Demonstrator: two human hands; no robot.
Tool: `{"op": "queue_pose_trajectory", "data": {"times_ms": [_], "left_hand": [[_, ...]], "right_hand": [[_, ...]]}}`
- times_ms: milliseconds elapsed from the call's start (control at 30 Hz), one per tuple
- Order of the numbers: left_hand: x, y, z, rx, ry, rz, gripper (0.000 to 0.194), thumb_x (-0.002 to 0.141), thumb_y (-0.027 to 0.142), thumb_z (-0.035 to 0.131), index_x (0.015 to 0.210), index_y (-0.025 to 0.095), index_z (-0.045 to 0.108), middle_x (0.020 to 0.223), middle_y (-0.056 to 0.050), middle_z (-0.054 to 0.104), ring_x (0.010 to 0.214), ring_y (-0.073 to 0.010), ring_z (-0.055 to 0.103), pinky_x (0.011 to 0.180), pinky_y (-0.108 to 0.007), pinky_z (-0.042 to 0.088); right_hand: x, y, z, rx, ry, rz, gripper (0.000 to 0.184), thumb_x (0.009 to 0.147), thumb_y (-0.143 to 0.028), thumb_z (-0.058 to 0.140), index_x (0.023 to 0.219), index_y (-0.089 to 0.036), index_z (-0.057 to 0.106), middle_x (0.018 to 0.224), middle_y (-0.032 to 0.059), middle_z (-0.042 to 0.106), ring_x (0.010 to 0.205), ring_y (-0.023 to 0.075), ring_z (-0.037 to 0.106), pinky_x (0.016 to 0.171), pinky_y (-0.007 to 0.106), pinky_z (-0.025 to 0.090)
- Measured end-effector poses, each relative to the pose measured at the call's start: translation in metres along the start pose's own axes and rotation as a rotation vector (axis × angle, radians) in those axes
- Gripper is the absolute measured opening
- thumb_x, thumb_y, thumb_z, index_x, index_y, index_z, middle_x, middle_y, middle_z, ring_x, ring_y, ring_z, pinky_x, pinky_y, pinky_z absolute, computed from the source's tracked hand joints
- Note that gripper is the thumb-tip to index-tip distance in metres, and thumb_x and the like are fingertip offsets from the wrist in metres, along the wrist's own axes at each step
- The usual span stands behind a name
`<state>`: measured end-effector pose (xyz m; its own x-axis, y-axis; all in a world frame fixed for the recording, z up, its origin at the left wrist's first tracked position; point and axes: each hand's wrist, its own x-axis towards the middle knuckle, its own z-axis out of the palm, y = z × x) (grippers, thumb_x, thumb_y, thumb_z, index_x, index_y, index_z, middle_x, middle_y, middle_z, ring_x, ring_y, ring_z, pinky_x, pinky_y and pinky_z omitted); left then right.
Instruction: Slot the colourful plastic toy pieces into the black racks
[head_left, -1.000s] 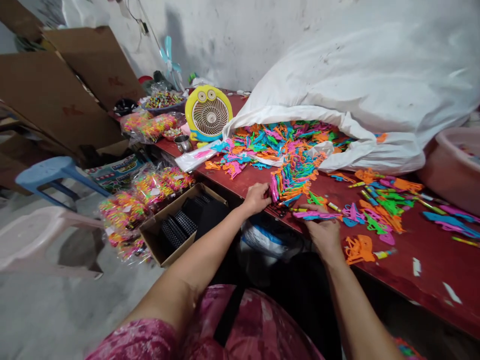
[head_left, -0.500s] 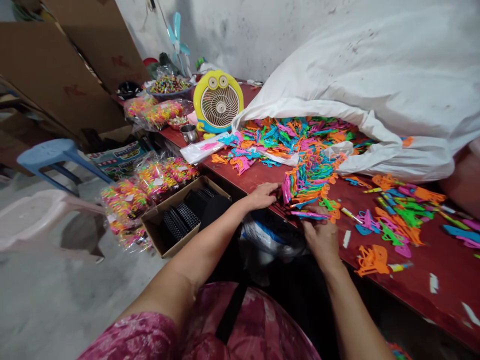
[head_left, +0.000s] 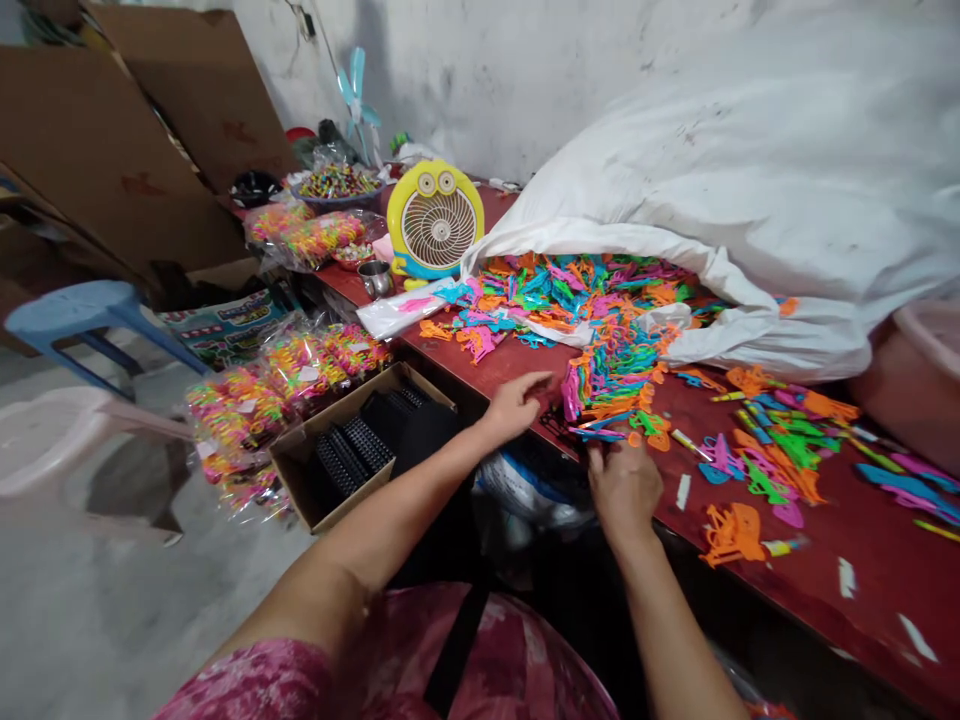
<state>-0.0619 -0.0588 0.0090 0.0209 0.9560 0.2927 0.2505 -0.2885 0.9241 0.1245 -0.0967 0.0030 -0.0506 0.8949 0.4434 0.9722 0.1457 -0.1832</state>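
My left hand (head_left: 516,408) hovers at the front edge of the red table (head_left: 817,560), fingers and thumb apart with nothing visible between them. Just beyond its fingertips is a dark latticed piece (head_left: 553,420), partly in shadow. A packed row of thin colourful plastic pieces (head_left: 611,375) stretches back from there in pink, blue, green and orange. My right hand (head_left: 624,485) is at the near end of that row, close to the table edge. Its fingertips are hidden against the pieces, so I cannot make out any hold.
A big white sack (head_left: 720,190) spills more pieces behind the row. Loose pieces (head_left: 780,440) lie to the right. A yellow fan (head_left: 437,220) stands at the back. A carton of black parts (head_left: 360,440), bagged pieces (head_left: 247,410) and a blue stool (head_left: 82,310) are at the left.
The view has shifted slightly. My left hand has drawn a little away from the row, its fingers and thumb farther apart. My right hand has moved slightly lower and towards me.
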Motion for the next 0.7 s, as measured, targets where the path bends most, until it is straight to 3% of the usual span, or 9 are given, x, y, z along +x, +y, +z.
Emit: {"op": "queue_pose_trajectory", "data": {"times_ms": [67, 100, 200, 300, 433, 700], "left_hand": [[-0.019, 0.017, 0.004, 0.137, 0.290, 0.100, 0.036, 0.088, 0.019, 0.049, 0.122, 0.019, 0.061, 0.124, -0.011, 0.064, 0.115, -0.0222, 0.060, 0.102, -0.040, 0.049], [-0.028, 0.027, 0.006, 0.220, 0.348, 0.147, 0.033, 0.089, 0.026, 0.053, 0.120, 0.021, 0.062, 0.125, -0.011, 0.063, 0.117, -0.0235, 0.058, 0.103, -0.041, 0.047], [-0.041, 0.051, 0.015, 0.428, 0.195, 0.337, 0.041, 0.082, 0.046, 0.068, 0.117, 0.025, 0.066, 0.125, -0.010, 0.062, 0.118, -0.0271, 0.055, 0.104, -0.043, 0.041], [-0.036, 0.066, 0.025, 0.560, 0.045, 0.375, 0.035, 0.086, 0.050, 0.066, 0.111, 0.027, 0.070, 0.123, -0.009, 0.063, 0.114, -0.0269, 0.055, 0.103, -0.045, 0.036], [-0.024, 0.069, 0.028, 0.632, 0.015, 0.375, 0.024, 0.095, 0.043, 0.056, 0.095, 0.026, 0.072, 0.107, -0.006, 0.067, 0.104, -0.0225, 0.055, 0.099, -0.042, 0.034], [-0.010, 0.072, 0.015, 0.812, -0.042, 0.344, 0.021, 0.096, 0.036, 0.055, 0.086, 0.023, 0.068, 0.091, -0.005, 0.065, 0.093, -0.0224, 0.053, 0.087, -0.042, 0.033]], "right_hand": [[0.002, -0.001, -0.001, -0.026, -0.031, -0.001, 0.026, 0.094, -0.033, 0.047, 0.088, -0.015, 0.064, 0.082, 0.0132, 0.064, 0.061, 0.0204, 0.053, 0.056, 0.033, 0.031], [0.002, -0.002, -0.001, -0.031, -0.038, -0.006, 0.025, 0.094, -0.032, 0.047, 0.089, -0.015, 0.064, 0.083, 0.0134, 0.064, 0.061, 0.0205, 0.053, 0.056, 0.033, 0.031], [0.003, -0.003, 0.001, 0.015, -0.023, -0.010, 0.022, 0.093, -0.030, 0.047, 0.091, -0.016, 0.063, 0.083, 0.0124, 0.064, 0.062, 0.0205, 0.055, 0.055, 0.033, 0.032], [0.001, -0.001, 0.003, 0.083, 0.000, -0.018, 0.021, 0.093, -0.029, 0.045, 0.092, -0.018, 0.062, 0.082, 0.0101, 0.063, 0.063, 0.0194, 0.055, 0.054, 0.031, 0.031], [0.002, 0.002, 0.006, 0.130, 0.012, -0.023, 0.022, 0.095, -0.030, 0.044, 0.095, -0.016, 0.061, 0.085, 0.0082, 0.063, 0.066, 0.0181, 0.055, 0.055, 0.029, 0.030], [0.009, -0.006, 0.003, 0.214, -0.103, 0.044, 0.025, 0.096, -0.033, 0.048, 0.097, -0.019, 0.068, 0.090, 0.0077, 0.068, 0.074, 0.0189, 0.060, 0.061, 0.029, 0.033]]}}
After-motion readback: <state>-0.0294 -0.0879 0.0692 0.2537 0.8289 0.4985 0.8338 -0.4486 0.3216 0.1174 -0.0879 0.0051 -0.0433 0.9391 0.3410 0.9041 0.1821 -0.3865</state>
